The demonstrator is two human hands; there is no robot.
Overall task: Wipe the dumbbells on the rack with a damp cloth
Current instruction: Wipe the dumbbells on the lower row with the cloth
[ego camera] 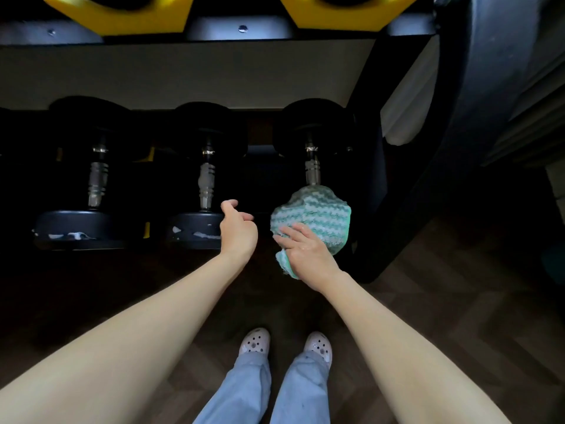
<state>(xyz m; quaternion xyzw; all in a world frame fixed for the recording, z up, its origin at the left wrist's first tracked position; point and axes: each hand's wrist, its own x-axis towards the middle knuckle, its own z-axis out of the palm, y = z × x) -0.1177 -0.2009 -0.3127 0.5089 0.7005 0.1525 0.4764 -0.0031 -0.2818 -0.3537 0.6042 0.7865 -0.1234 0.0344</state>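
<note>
Three black dumbbells lie on the lower shelf of the rack: a left dumbbell [97,175], a middle dumbbell [207,179] and a right dumbbell [312,148]. A green and white striped cloth [312,217] is draped over the near head of the right dumbbell and hides it. My right hand [307,252] presses on the cloth with straight, wet fingers. My left hand [237,229] hovers with loosely curled fingers, holding nothing, just right of the middle dumbbell's near head. White smears show on the near heads of the left and middle dumbbells.
Yellow hexagonal dumbbell heads [119,13] sit on the black upper rail [241,30]. A black rack leg [376,240] slants down at the right, beside a large dark rounded object [495,87]. Below are a dark wood floor [443,286] and my feet in white clogs [255,342].
</note>
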